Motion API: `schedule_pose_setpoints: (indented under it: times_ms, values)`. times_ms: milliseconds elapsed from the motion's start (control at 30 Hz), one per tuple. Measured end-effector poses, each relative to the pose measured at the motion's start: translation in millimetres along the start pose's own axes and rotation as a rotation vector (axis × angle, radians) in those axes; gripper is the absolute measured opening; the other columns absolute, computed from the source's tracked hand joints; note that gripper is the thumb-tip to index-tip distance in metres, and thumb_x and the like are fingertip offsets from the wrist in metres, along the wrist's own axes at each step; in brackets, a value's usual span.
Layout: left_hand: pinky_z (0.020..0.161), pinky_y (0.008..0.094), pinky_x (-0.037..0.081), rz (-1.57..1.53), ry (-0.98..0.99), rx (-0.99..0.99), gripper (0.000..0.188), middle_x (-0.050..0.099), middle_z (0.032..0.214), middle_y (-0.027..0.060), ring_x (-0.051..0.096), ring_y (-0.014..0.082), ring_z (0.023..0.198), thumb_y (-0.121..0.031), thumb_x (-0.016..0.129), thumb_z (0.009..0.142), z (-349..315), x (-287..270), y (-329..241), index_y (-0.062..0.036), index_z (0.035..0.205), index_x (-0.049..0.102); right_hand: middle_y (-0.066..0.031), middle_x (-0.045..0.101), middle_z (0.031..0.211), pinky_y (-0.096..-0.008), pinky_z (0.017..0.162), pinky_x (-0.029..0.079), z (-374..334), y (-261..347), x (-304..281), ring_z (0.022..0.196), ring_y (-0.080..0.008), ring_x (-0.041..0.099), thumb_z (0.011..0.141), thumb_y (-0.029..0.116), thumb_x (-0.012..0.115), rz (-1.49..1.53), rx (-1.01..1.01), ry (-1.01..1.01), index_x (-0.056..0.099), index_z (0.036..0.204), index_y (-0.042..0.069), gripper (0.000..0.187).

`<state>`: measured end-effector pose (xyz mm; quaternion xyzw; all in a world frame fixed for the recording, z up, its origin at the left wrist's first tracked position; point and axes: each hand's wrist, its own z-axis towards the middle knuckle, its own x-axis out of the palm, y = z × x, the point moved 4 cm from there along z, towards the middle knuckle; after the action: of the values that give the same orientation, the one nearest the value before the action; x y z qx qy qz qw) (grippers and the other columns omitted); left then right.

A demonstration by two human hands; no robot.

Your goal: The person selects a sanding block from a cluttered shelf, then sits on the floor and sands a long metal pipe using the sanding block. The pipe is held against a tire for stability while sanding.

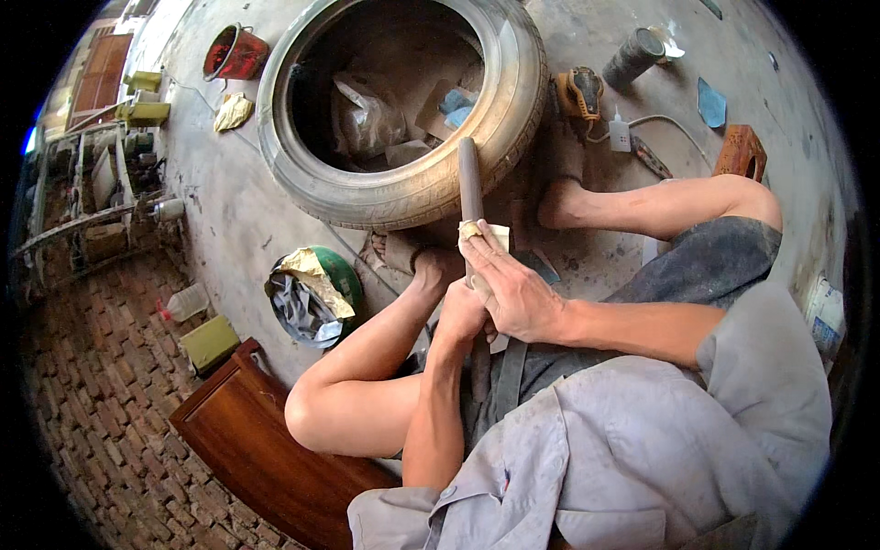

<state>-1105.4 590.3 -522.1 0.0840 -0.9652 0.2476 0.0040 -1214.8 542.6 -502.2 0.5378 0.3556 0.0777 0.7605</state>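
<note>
A brown wooden rod (pixel 469 174) slants up from my lap, its far end resting on or just over the near side of a worn tyre (pixel 403 197). My left hand (pixel 461 313) is closed round the rod's lower part. Further up, my right hand (pixel 518 291) presses a pale yellow piece of sandpaper (pixel 500 236) against the rod, fingers laid along it and curled over. Part of the sandpaper is hidden under those fingers. The rod's near end runs down between my legs, partly covered by my hands.
Left of my legs stands a green bucket (pixel 341 275) with crumpled sheets. A curved wooden panel (pixel 247 412) lies at lower left. Beyond my right leg are an orange-black power sander (pixel 583 92), its cable, a white bottle (pixel 620 136) and a dark cylinder (pixel 632 60). A red bucket (pixel 236 53) sits far left.
</note>
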Motion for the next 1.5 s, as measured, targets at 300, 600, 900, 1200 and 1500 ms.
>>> schedule_pose_setpoints:
  times_ms: [300,600,900,1200,1500]
  values:
    - [0.038,0.0352,0.043,0.240,-0.133,0.097,0.022,0.061,0.063,0.0086,0.056,0.0184,0.043,-0.017,0.064,0.093,8.5,4.0,-6.2,0.0039,0.088,0.062,-0.0351,0.052,0.143,-0.0488,0.116,0.042,45.4,-38.7,-23.6,0.141,-0.0447,0.046,0.093,0.007,0.054,-0.263,-0.088,0.024,0.055,0.133,-0.014,0.046]
    - [0.042,0.0377,0.048,0.284,-0.166,0.166,0.017,0.062,0.064,0.0110,0.061,0.0201,0.048,-0.012,0.060,0.089,13.2,2.8,-3.8,0.0049,0.087,0.061,-0.0369,0.052,0.141,-0.0484,0.114,0.044,99.4,-81.2,-38.0,0.137,-0.0500,0.048,0.085,0.004,0.057,-0.409,-0.094,-0.073,0.056,0.130,-0.014,0.049]
    - [0.036,0.0346,0.040,0.158,-0.089,0.093,0.018,0.051,0.059,0.0043,0.049,0.0157,0.041,-0.016,0.062,0.095,8.2,6.8,-6.0,-0.0031,0.087,0.053,-0.0281,0.065,0.111,-0.0487,0.102,0.051,121.4,-96.9,-42.1,0.110,-0.0446,0.063,0.087,0.005,0.055,-0.389,-0.171,0.032,0.064,0.110,-0.005,0.027]
    - [0.036,0.0317,0.039,0.146,-0.055,0.131,0.027,0.054,0.059,0.0042,0.052,0.0135,0.044,-0.023,0.069,0.096,-2.8,-3.1,-10.2,-0.0005,0.087,0.057,-0.0282,0.070,0.086,-0.0501,0.076,0.057,105.6,-86.8,-110.8,0.082,-0.0456,0.071,0.098,0.012,0.057,-0.420,0.159,0.090,0.059,0.141,0.006,0.044]
    - [0.038,0.0290,0.038,0.357,0.210,0.071,0.040,0.051,0.060,0.0015,0.049,0.0118,0.043,-0.041,0.064,0.102,-92.5,10.8,-12.0,-0.0028,0.093,0.054,-0.0001,0.058,0.062,-0.0237,0.053,0.042,20.1,-81.7,-121.1,0.058,-0.0069,0.055,0.100,0.061,0.060,0.844,0.815,0.191,0.072,0.081,0.007,0.059]
